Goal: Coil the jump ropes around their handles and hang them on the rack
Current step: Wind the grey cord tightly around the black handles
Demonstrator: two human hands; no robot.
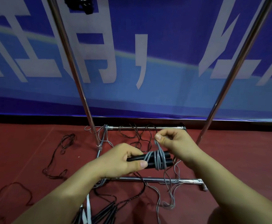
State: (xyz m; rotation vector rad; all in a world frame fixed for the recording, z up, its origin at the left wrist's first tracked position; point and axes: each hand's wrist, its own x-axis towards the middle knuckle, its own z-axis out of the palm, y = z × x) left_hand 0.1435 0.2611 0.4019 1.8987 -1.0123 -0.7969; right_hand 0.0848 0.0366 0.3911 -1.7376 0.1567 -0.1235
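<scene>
My left hand [124, 160] grips two black jump rope handles [167, 159] held side by side, level, above the rack's base. A grey rope [158, 159] is wound several turns around the middle of the handles. My right hand [175, 141] pinches that grey rope just above the coil, between thumb and forefinger. The rest of the grey rope trails down to the red floor [245, 159] at the lower right. The metal rack [148, 179] stands in front of me, its two uprights rising left and right of my hands.
Loose dark ropes [57, 159] lie tangled on the floor at left and inside the rack base. More black handles [106, 210] and a white strap lie near my left forearm. A blue banner [148, 46] hangs behind the rack. Something black hangs at the top [82, 4].
</scene>
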